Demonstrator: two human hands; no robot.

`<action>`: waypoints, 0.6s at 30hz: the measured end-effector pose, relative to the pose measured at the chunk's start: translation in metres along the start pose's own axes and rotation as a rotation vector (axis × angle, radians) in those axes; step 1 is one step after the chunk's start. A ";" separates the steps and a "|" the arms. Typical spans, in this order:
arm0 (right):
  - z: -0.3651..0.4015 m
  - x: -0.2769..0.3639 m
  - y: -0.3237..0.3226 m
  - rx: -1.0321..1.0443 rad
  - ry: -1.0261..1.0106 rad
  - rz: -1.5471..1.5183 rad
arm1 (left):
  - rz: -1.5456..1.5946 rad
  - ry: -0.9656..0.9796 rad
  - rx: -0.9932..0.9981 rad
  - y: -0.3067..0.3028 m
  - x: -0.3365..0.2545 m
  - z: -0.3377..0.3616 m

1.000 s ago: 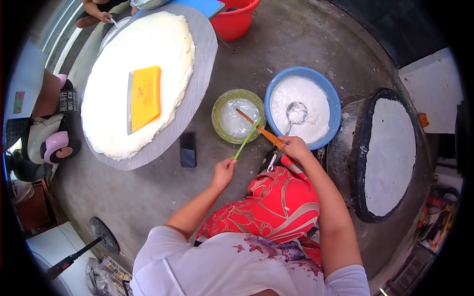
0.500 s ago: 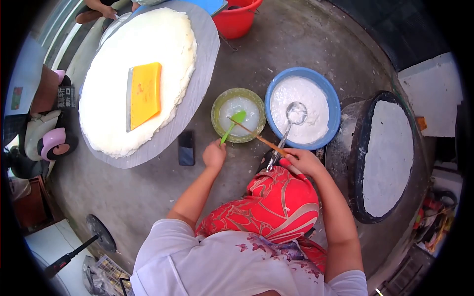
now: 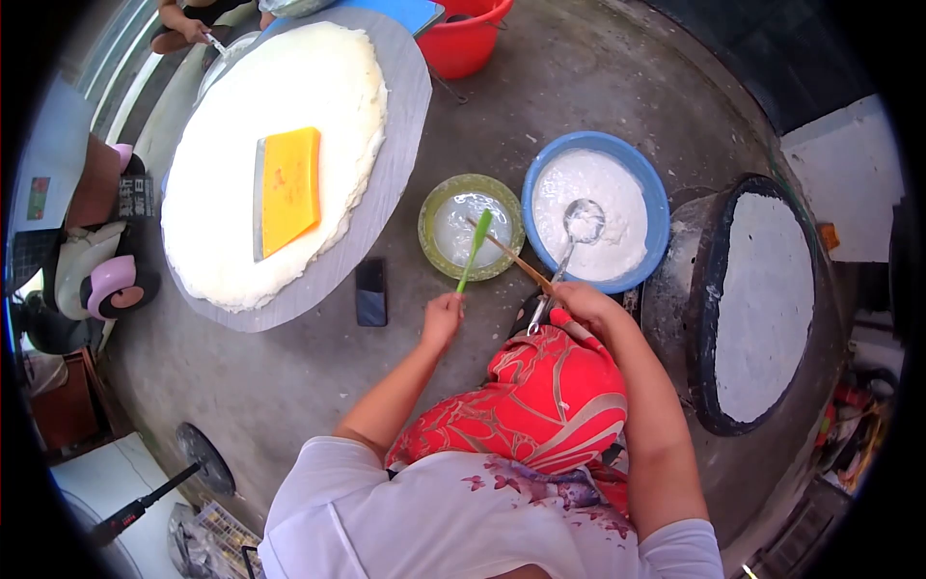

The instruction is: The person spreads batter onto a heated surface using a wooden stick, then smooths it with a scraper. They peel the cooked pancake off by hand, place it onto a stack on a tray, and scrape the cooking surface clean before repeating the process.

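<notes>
My left hand (image 3: 443, 318) is closed round the handle of a green spatula (image 3: 477, 246), whose blade is over the olive-green bowl (image 3: 426, 253) of cloudy white liquid. In my right hand (image 3: 584, 304) is a thin wooden stick (image 3: 526, 269). Its far tip reaches over the same bowl and meets the spatula's blade in this view. Close by my right hand lies the handle of a metal ladle (image 3: 585, 222), its head resting in thick white batter in the blue basin (image 3: 660, 183).
At left, a large white round sheet (image 3: 217, 207) lies on a grey board (image 3: 410, 125), with a yellow scraper (image 3: 291, 188) on top. A phone (image 3: 370, 291) lies on the floor. A dark-rimmed griddle (image 3: 709, 318) stands right. Another person's hand (image 3: 197, 32) appears top left beside a red bucket (image 3: 458, 48).
The green spatula has turned more upright, its blade edge-on now, and my left hand has shifted slightly right and down. My right hand stays near the same place with the stick.
</notes>
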State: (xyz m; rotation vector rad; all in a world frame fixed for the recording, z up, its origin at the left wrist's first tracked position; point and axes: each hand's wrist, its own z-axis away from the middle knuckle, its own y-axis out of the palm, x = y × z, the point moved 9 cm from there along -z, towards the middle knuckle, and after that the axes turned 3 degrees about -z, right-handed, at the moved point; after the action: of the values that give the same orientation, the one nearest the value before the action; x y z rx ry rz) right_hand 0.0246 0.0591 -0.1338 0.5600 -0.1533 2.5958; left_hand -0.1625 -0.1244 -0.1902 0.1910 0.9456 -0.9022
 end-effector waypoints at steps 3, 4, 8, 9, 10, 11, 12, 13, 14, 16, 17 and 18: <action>0.045 0.006 0.001 0.173 0.113 -0.020 | 0.045 -0.104 -0.076 -0.003 0.003 -0.023; 0.056 0.004 -0.006 0.161 0.111 -0.033 | 0.055 -0.128 -0.123 -0.008 0.007 -0.029; 0.065 -0.018 -0.036 -0.093 -0.246 -0.006 | -0.110 0.073 -0.165 -0.017 0.012 -0.045; 0.082 -0.008 -0.051 -0.339 -0.553 0.283 | -0.038 0.115 -0.146 -0.012 0.015 -0.046; 0.105 -0.007 -0.055 -0.497 -0.514 0.469 | -0.060 0.078 -0.117 -0.009 0.009 -0.040; 0.126 0.000 -0.055 -0.646 -0.455 0.654 | -0.168 0.100 -0.052 -0.006 0.011 -0.045; 0.134 -0.003 -0.054 -0.639 -0.443 0.542 | -0.167 0.089 -0.026 -0.003 0.016 -0.048; 0.139 -0.005 -0.053 -0.619 -0.447 0.434 | -0.167 0.072 -0.016 -0.003 0.021 -0.050; 0.144 -0.006 -0.050 -0.647 -0.411 0.544 | -0.186 0.092 0.006 -0.004 0.030 -0.056; 0.147 -0.012 -0.044 -0.666 -0.373 0.702 | -0.214 0.135 0.038 0.002 0.023 -0.057; 0.149 -0.017 -0.044 -0.690 -0.371 0.685 | -0.166 0.070 0.057 0.003 0.016 -0.045; 0.155 -0.016 -0.044 -0.729 -0.475 0.532 | -0.118 0.001 0.070 0.004 0.013 -0.038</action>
State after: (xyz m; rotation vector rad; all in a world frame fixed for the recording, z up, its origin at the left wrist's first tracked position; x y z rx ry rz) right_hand 0.1148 0.0596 0.0009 0.9167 -1.5023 2.5412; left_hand -0.1798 -0.1104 -0.2235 0.1972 0.9344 -1.0447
